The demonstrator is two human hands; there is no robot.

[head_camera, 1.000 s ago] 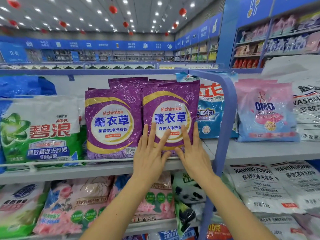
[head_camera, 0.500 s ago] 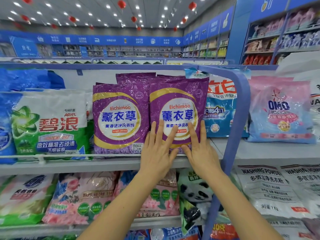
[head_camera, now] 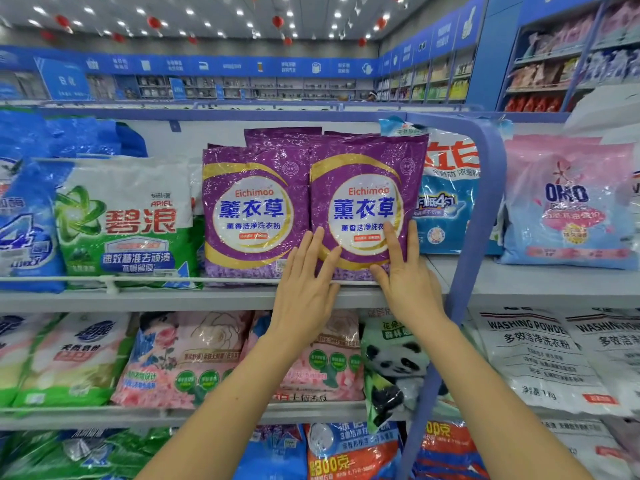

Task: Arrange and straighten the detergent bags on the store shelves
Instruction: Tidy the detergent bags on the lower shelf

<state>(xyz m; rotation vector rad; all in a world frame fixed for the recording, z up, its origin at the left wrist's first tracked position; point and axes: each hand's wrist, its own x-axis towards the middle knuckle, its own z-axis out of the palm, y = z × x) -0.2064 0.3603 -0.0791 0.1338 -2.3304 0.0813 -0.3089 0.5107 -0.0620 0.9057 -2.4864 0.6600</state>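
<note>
Two purple Eichimoo detergent bags stand upright side by side on the upper shelf. The right purple bag has both my hands flat against its lower front. My left hand presses its lower left corner with straight fingers, overlapping the seam with the left purple bag. My right hand presses the lower right part, fingers straight and pointing up. More purple bags stand behind these two.
A green and white Ariel bag stands left of the purple ones, a blue and white bag right of them. A blue shelf frame post rises beside my right hand. A pink OMO bag sits beyond it. Lower shelves hold several bags.
Both hands stay flat on the right purple bag. My right hand has shifted slightly right toward the bag's edge, and the view has drifted.
</note>
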